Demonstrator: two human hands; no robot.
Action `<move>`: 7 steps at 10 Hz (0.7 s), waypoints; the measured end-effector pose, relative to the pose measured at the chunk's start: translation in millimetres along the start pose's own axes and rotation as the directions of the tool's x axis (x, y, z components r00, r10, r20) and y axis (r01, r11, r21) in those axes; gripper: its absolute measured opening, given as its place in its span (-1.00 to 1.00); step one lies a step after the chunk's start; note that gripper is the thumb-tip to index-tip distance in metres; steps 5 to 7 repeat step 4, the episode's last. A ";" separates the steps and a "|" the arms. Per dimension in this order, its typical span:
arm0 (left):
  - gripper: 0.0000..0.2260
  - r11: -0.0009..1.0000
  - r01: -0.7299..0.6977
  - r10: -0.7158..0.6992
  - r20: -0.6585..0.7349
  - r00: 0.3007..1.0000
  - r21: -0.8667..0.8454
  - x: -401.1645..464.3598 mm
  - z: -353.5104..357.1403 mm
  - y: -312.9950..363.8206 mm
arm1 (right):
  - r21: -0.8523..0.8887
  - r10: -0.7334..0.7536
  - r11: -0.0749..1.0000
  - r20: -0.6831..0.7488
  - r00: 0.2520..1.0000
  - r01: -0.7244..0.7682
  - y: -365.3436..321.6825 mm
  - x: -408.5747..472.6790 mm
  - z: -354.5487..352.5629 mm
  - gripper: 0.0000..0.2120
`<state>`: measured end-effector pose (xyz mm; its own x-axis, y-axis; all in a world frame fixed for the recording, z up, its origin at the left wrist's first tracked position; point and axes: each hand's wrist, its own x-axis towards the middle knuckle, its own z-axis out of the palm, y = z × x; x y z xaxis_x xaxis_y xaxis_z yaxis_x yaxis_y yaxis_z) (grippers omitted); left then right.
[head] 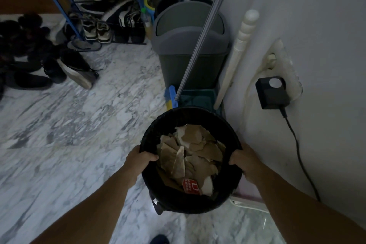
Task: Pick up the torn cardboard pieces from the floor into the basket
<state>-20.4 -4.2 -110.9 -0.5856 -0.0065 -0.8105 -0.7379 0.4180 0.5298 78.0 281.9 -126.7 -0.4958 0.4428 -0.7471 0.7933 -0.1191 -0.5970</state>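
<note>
Item: black basket, round, open at the top, carried between my two hands above the marble floor.

Left hand: my grip is curled over the left rim, thumb hooked inside, the other fingers hidden on the outside wall.

Right hand: my grip is curled over the right rim in like fashion, thumb over the edge, fingers wrapped round the outside.

Contents: torn cardboard pieces, brown and pale, heaped inside the basket in overlapping layers. Among them, near the side closest to me, a red printed scrap and a white fragment just beside it.

Surroundings, beyond the basket: a grey bin with a swing lid standing against the wall; a metal mop handle leaning across its front, ending at a blue mop head; a white turned post propped beside the bin.

Right: a white wall carrying a socket strip, a black adapter plugged in, its black cable trailing downward.

Upper left: a blue-framed shoe rack loaded with shoes; a pile of dark shoes on the floor next to it.

Bottom edge: a dark blue toe of footwear.
</note>
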 end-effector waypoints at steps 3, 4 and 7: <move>-0.26 1.000 -0.025 0.025 -0.025 0.999 -0.008 -29.9 3.7 3.4 | -0.163 -0.035 0.986 -0.022 0.999 0.031 -1.3 -28.6 0.6 -0.42; -0.27 0.999 -0.010 0.013 -0.045 0.999 0.053 -59.3 -2.1 3.0 | -0.294 0.020 0.955 -0.032 0.999 -0.028 2.2 -52.0 -6.8 -0.54; -0.27 0.999 -0.010 0.013 -0.045 0.999 0.053 -59.3 -2.1 3.0 | -0.294 0.020 0.955 -0.032 0.999 -0.028 2.2 -52.0 -6.8 -0.54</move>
